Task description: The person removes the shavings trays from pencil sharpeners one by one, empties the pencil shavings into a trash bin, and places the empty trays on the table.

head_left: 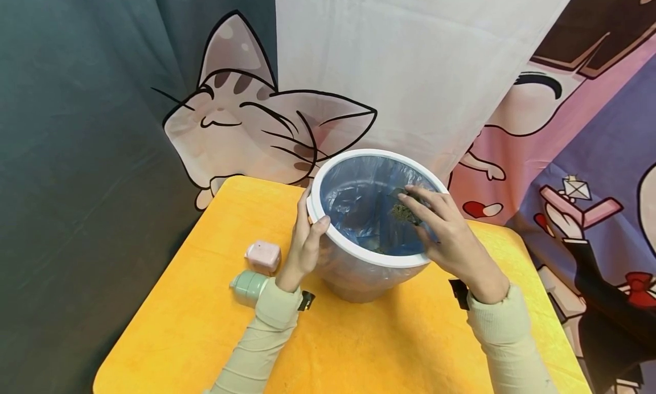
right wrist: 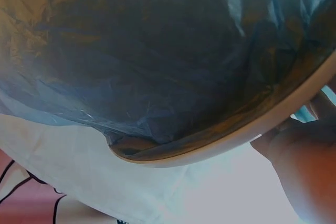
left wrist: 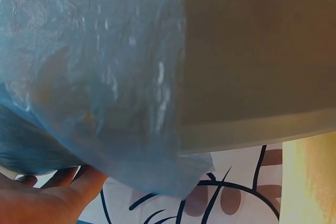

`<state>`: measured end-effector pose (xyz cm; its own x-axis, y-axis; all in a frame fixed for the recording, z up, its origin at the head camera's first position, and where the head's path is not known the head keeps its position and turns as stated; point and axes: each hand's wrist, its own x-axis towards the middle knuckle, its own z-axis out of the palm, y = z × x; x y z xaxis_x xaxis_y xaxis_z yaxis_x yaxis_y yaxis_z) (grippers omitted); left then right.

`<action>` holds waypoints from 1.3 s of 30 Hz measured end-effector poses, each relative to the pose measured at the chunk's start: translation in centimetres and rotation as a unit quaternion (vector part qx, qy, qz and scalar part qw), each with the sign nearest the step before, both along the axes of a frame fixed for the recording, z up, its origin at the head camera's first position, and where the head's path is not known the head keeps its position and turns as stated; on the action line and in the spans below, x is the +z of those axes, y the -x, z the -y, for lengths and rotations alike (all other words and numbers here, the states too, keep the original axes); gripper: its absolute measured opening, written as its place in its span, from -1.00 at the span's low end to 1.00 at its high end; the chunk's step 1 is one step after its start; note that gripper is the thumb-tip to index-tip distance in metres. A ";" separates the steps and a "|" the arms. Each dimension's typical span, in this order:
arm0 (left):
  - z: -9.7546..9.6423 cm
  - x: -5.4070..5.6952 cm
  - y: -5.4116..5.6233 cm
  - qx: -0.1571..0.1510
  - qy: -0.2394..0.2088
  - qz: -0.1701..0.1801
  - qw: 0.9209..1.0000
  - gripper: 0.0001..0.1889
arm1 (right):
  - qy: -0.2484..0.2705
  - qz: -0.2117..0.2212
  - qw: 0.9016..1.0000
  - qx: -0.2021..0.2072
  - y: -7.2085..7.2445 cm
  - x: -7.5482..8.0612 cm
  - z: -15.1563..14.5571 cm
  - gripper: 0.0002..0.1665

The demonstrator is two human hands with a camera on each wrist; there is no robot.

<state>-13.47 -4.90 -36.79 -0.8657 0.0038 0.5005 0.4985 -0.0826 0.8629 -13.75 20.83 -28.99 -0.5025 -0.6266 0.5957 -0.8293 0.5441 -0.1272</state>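
A trash can, lined with a thin blue plastic bag [head_left: 353,206], stands upright on the yellow-covered table. Its white rim [head_left: 381,260] circles the opening, and the liner hangs over the outside. My left hand [head_left: 306,243] grips the rim at the left, thumb on top and fingers outside. Over the right part of the opening, my right hand [head_left: 446,232] reaches inward across the rim. Between its fingers and thumb it holds a dark green, mossy-looking clump [head_left: 402,213]. In the left wrist view the loose liner [left wrist: 121,87] drapes down the can's wall [left wrist: 252,61].
A small pink bottle [head_left: 263,256] and a pale green bottle [head_left: 248,287] lie to the left of the can, near my left forearm. The yellow tablecloth [head_left: 179,303] covers the table. Behind hangs a curtain with a printed cartoon cat [head_left: 225,138].
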 end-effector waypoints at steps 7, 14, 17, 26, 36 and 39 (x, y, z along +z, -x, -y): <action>0.0 0.0 0.0 -0.008 -0.010 -0.003 1.000 -0.28 | -0.004 -0.007 1.000 -0.006 -0.2 0.2 0.2 -0.09; 0.0 -0.1 0.1 -0.019 -0.021 -0.005 1.000 -0.27 | -0.008 -0.046 0.999 -0.006 -0.6 0.4 0.5 -0.09; 0.0 -0.1 0.1 -0.023 -0.025 -0.007 0.999 -0.27 | -0.013 -0.067 0.998 -0.005 -0.8 0.5 0.6 -0.09; 0.0 -0.3 0.3 -0.022 -0.026 -0.007 0.999 -0.28 | -0.029 -0.105 0.994 -0.003 -1.0 0.7 0.8 -0.08; 0.0 0.0 0.0 -0.026 -0.030 -0.006 0.999 -0.29 | -0.033 -0.104 0.994 -0.005 -1.0 0.7 0.7 -0.09; 0.1 0.0 0.0 -0.023 -0.027 -0.007 0.999 -0.29 | -0.034 -0.098 0.995 -0.009 -1.1 0.7 0.7 -0.06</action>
